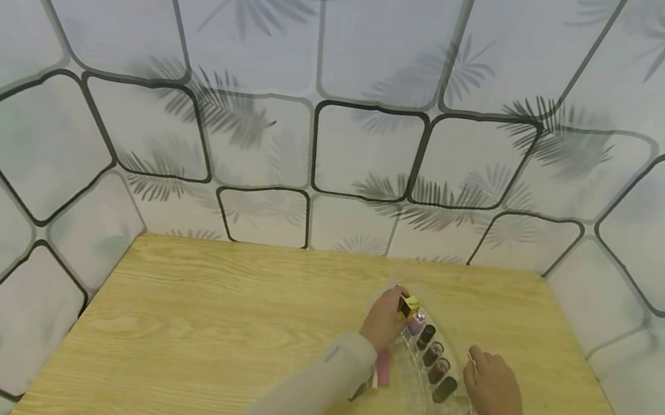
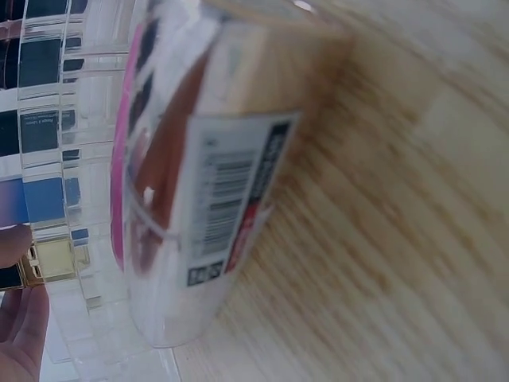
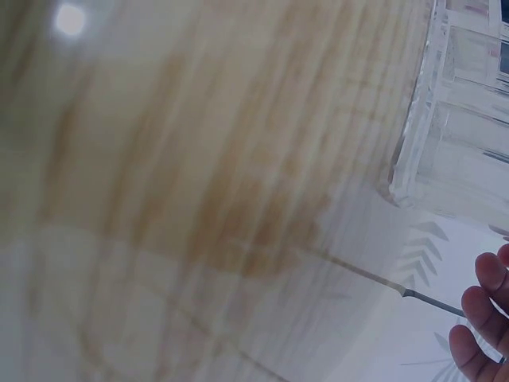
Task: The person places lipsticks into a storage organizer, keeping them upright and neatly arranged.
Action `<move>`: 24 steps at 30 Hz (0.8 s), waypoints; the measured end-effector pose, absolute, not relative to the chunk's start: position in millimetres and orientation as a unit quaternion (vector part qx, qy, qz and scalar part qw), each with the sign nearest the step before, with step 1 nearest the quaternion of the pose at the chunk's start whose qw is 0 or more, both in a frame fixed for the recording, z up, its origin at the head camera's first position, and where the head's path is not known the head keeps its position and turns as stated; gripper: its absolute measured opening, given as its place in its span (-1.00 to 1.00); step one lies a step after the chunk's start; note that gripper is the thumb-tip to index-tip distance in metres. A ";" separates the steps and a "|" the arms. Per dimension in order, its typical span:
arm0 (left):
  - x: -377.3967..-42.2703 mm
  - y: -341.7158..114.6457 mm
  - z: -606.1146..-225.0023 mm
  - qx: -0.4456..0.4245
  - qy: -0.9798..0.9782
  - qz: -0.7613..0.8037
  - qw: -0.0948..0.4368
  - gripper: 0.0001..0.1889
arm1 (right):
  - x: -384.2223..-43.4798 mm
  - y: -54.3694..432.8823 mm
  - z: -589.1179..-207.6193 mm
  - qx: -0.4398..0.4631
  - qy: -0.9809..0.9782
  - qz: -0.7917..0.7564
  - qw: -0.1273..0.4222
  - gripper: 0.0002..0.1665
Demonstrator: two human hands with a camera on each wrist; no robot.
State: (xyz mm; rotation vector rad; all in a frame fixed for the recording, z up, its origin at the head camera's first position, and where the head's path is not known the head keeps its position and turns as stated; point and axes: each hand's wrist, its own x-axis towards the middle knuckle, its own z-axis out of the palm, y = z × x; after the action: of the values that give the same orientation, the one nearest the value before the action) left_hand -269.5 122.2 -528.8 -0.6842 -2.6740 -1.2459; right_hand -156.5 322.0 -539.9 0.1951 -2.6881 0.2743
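Observation:
A clear plastic organizer [image 1: 415,399] with a row of compartments stands at an angle on the wooden table. At its far end my left hand [image 1: 382,320] pinches a black-and-gold lipstick tube [image 1: 408,307] between thumb and fingers. In the left wrist view the gold part [image 2: 56,259] sits at the organizer's compartments, with fingertips on the black part. A purplish tube [image 1: 416,322] and several dark tubes [image 1: 444,390] fill the neighbouring slots. My right hand [image 1: 493,392] is beside the organizer's right side, fingers loosely bent, holding nothing.
A clear package with a barcode label [image 2: 223,191] lies left of the organizer, near the left wrist. Beside it is a pink strip [image 1: 383,368]. The wooden table [image 1: 203,333] is bounded by patterned white walls [image 1: 365,150] at the back and sides.

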 end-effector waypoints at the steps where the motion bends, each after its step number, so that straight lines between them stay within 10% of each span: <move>1: -269.4 122.4 -528.9 -0.225 -0.882 -0.411 0.056 -0.58 | -156.3 322.2 -540.1 0.069 -0.970 0.099 0.211 -0.91; 24: -259.5 102.5 -511.2 -0.210 -0.917 -0.331 0.078 -0.62 | -154.1 320.8 -538.1 0.073 -0.970 0.095 0.212 -0.87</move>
State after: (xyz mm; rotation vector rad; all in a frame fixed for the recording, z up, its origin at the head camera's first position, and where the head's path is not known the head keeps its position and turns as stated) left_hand -259.5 102.5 -511.2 -0.6297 -2.7440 -0.9914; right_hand -154.1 320.8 -538.1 0.2021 -2.6937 0.2630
